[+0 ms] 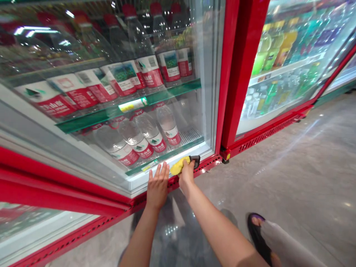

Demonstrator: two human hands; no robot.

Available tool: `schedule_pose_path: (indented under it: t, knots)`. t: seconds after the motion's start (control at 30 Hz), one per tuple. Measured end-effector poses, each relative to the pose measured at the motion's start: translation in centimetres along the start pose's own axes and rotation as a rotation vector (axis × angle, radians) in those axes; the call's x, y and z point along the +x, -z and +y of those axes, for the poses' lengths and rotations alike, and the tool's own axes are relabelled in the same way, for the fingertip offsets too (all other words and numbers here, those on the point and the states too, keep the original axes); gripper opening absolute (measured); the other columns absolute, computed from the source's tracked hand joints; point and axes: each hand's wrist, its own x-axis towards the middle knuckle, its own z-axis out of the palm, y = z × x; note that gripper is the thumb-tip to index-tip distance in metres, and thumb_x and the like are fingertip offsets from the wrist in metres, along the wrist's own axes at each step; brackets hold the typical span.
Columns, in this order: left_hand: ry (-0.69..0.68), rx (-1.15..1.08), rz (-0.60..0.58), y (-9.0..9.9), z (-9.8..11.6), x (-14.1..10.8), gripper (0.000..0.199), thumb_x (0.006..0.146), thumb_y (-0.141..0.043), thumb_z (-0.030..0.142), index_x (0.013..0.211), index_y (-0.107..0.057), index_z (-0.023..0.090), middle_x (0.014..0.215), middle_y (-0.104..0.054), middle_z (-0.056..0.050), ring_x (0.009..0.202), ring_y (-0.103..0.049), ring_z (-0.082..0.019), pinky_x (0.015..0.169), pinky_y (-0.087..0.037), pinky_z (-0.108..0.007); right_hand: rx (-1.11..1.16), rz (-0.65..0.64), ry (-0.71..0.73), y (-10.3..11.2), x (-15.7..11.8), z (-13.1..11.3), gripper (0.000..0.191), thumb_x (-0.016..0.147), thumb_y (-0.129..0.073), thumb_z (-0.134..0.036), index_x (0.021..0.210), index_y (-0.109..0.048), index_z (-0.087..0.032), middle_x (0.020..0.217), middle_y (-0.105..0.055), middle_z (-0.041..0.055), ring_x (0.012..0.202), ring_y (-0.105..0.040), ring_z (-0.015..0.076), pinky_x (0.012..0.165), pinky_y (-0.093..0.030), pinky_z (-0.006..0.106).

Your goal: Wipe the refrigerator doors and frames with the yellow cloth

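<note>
My left hand (158,186) is open, its fingers stretched flat against the bottom edge of a glass fridge door (178,152). Just to the right, my right hand (187,174) grips a yellow cloth (180,165) low at the same edge. A black piece (195,160) sticks out past the fingers on the right; whether it is joined to the cloth I cannot tell. Behind the glass, several clear bottles with red-and-white labels (158,143) stand on the bottom shelf. Larger red-capped bottles (150,70) line the shelf above.
A red frame (222,74) surrounds the fridge, with a slotted strip (208,163) along its foot. On the right stands another lit fridge holding coloured drinks (278,44). Another person's foot in a black sandal (257,231) rests on the shiny grey floor (314,178) at lower right.
</note>
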Motion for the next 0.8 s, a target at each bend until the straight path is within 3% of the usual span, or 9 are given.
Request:
schedule_pose_path:
  t: [0.07,0.17,0.27,0.37,0.47,0.53,0.6,0.7,0.8]
  knots:
    - [-0.001,-0.002,-0.006,0.3,-0.2,-0.2,0.074,0.097,-0.039,0.005,0.162,-0.006,0.014,0.160,-0.040,-0.015,0.154,-0.028,-0.028,0.125,-0.023,-0.057,-0.031,0.069,-0.001,1.6,1.4,-1.0,0.069,0.096,-0.034,-0.033,0.162,-0.019,-0.015,0.149,-0.051,0.0185,0.135,-0.054,0.0248,0.107,-0.048,0.046]
    - [0.012,0.001,-0.010,0.8,-0.5,-0.5,0.075,0.097,-0.041,0.005,0.162,-0.006,0.016,0.160,-0.042,-0.014,0.153,-0.030,-0.028,0.125,-0.022,-0.057,-0.143,0.161,0.053,3.1,3.0,-2.6,0.075,0.095,-0.034,-0.029,0.163,-0.008,-0.012,0.166,-0.024,0.0206,0.155,-0.022,0.0268,0.121,-0.028,0.054]
    - [0.045,0.032,0.010,0.9,-0.9,-0.9,0.074,0.097,-0.040,0.004,0.163,-0.007,0.015,0.158,-0.044,-0.014,0.152,-0.033,-0.028,0.126,-0.021,-0.056,-0.383,0.146,0.284,2.5,1.6,-2.4,0.075,0.094,-0.037,-0.023,0.163,-0.013,-0.011,0.170,-0.011,0.0198,0.159,-0.001,0.0299,0.123,-0.018,0.060]
    - [0.077,0.051,0.029,0.8,-1.0,-1.1,0.074,0.096,-0.040,0.005,0.162,-0.008,0.014,0.158,-0.045,-0.015,0.152,-0.033,-0.028,0.126,-0.019,-0.056,-0.731,-0.020,0.642,2.5,-1.4,0.4,0.070,0.091,-0.041,-0.013,0.160,-0.030,-0.015,0.167,-0.022,0.0189,0.158,0.002,0.0322,0.121,-0.026,0.060]
    - [0.082,0.045,0.028,0.6,-0.9,-1.3,0.074,0.096,-0.041,0.005,0.162,-0.009,0.013,0.158,-0.045,-0.016,0.153,-0.032,-0.028,0.126,-0.020,-0.056,-0.925,-0.232,0.814,5.1,-2.5,4.0,0.067,0.087,-0.043,-0.003,0.150,-0.049,-0.022,0.158,-0.041,0.0151,0.158,-0.007,0.0308,0.120,-0.032,0.055]
    - [0.075,0.032,0.019,0.4,-0.8,-1.5,0.074,0.095,-0.041,0.005,0.162,-0.010,0.013,0.158,-0.045,-0.015,0.153,-0.032,-0.028,0.126,-0.020,-0.056,-0.969,-0.214,0.782,7.3,-1.4,5.3,0.062,0.089,-0.043,-0.004,0.147,-0.053,-0.021,0.155,-0.045,0.0162,0.157,-0.013,0.0307,0.119,-0.034,0.054]
    - [0.079,0.021,0.011,0.3,-0.9,-1.8,0.074,0.095,-0.041,0.005,0.162,-0.010,0.014,0.158,-0.045,-0.015,0.153,-0.032,-0.027,0.126,-0.021,-0.056,-0.932,-0.051,0.672,8.2,0.3,5.2,0.060,0.093,-0.040,-0.011,0.153,-0.044,-0.015,0.160,-0.037,0.0205,0.157,-0.011,0.0325,0.118,-0.033,0.057]
    - [0.106,0.011,0.005,0.4,-1.1,-2.2,0.075,0.095,-0.040,0.004,0.162,-0.010,0.015,0.159,-0.044,-0.016,0.152,-0.032,-0.027,0.126,-0.022,-0.056,-0.807,0.145,0.585,6.3,1.4,3.5,0.067,0.097,-0.035,-0.018,0.162,-0.021,-0.011,0.167,-0.018,0.0243,0.158,-0.001,0.0348,0.118,-0.028,0.063]
    - [0.121,0.010,0.007,0.5,-1.5,-2.6,0.074,0.094,-0.039,0.003,0.162,-0.012,0.014,0.159,-0.043,-0.017,0.153,-0.031,-0.028,0.126,-0.022,-0.057,-0.825,0.056,0.675,3.0,-0.9,2.3,0.069,0.096,-0.037,-0.016,0.162,-0.020,-0.012,0.168,-0.016,0.0232,0.157,0.005,0.0360,0.118,-0.027,0.064]
